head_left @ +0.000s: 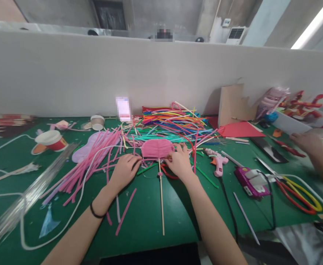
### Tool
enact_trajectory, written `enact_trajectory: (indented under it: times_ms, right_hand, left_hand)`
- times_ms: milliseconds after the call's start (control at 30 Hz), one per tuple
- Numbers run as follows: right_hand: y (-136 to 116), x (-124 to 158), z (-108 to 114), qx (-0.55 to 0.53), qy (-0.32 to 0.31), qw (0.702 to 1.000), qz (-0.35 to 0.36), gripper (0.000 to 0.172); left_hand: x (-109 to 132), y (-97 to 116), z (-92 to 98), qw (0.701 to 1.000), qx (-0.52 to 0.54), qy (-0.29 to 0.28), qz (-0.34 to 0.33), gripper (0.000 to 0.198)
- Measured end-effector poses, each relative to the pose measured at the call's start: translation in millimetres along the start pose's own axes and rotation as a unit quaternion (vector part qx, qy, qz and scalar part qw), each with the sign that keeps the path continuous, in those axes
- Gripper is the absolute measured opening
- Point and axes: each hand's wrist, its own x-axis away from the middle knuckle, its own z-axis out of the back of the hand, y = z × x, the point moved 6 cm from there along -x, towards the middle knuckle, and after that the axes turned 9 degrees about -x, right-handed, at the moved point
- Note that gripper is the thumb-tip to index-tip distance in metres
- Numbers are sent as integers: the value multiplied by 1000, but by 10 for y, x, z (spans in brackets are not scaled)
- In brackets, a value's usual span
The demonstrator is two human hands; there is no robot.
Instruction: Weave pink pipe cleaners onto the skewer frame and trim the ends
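A rounded pink panel (157,148) of pipe cleaners laid side by side is in front of me, at the middle of the table. From its lower edge a thin wooden stick (161,206) runs toward me, with a small pink wrap near its top. My left hand (126,170) has its fingers bent together at the panel's left lower edge. At the right edge, my right hand (179,161) pinches the panel between thumb and fingers. Red and green pipe cleaners lie under and beside my right hand.
Pink pipe cleaners (95,162) lie left; a multicoloured pile (172,123) lies behind. To the right are a pink glue gun (218,163), a purple power strip (251,182) and scissors (296,191). A paper cup (51,140) stands left. Another person's hand (307,141) reaches in at right.
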Motion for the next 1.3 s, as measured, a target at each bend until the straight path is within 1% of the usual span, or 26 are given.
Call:
enact_trajectory:
  times_ms: [100,200,300,367,433,567,700,833,933,1033,1167,1233,1300]
  right_hand:
    - [8,26,-25,19,14,1000,-1,15]
    - [17,42,-53,23,24,999,4,17]
    - [0,44,-140,5,-6,1000,26,20]
    - [-19,39,-211,-15,-30,999,42,21]
    - [-31,33,-260,-34,-42,997,54,20]
    - [-35,30,-271,-83,-43,993,73,14]
    - [-47,39,-268,-117,-47,988,84,15]
    - [-78,39,-324,-108,-54,989,91,13]
    - [-107,35,-334,-92,-50,989,101,16]
    - [-120,28,-285,-87,-34,990,101,19]
    - [-87,10,-216,-102,-24,992,70,17]
    - [-65,-2,-196,-117,-16,991,57,14]
    - [-43,-13,-196,-133,-12,990,47,11]
  left_hand:
    - [25,-14,-3,1000,3,5,14,27]
    - [28,-6,-21,1000,8,-7,1,26]
    - [27,-9,-28,1000,6,-14,-4,26]
    - [31,-25,-17,1000,6,-7,0,26]
    - [38,-51,0,1000,5,4,5,26]
    - [50,-105,16,1000,1,15,13,25]
    - [53,-140,6,999,2,14,29,25]
    - [46,-156,-12,998,35,10,51,25]
    - [36,-162,-12,998,38,2,52,25]
    - [30,-202,9,999,-7,-8,41,27]
    - [36,-306,65,996,-88,-18,28,33]
    - [38,-335,123,993,-115,-4,29,32]
    - [40,-328,208,988,-145,31,40,29]
